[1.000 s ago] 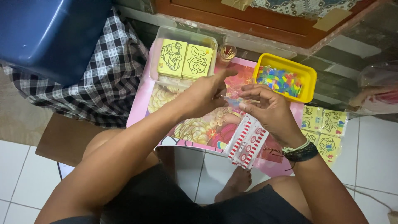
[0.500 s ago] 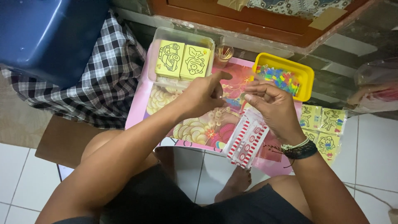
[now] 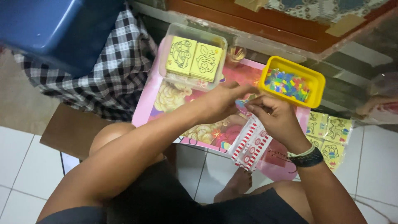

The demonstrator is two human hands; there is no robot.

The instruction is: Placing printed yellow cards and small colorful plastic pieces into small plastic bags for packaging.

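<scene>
My left hand (image 3: 222,101) and my right hand (image 3: 275,118) meet over a small pink table (image 3: 145,105) with a cartoon print. Between the fingertips of both hands is a small blue piece (image 3: 241,103), pinched together. A clear bag with red and white stripes (image 3: 248,145) hangs under my right hand, and the palm hides how it is held. A yellow tray (image 3: 315,81) of small coloured pieces sits just beyond my right hand. A clear tub (image 3: 192,60) holding yellow picture cards stands beyond my left hand.
More yellow picture cards (image 3: 329,139) lie to the right on the floor. A small cup of sticks (image 3: 236,54) stands at the table's far edge. A checked cloth (image 3: 103,74) and a blue bin (image 3: 49,29) are at the left. My knees and a foot (image 3: 236,186) are below.
Both hands stay together over the table. The fingers have shifted slightly around the small piece and the striped bag hangs a little lower.
</scene>
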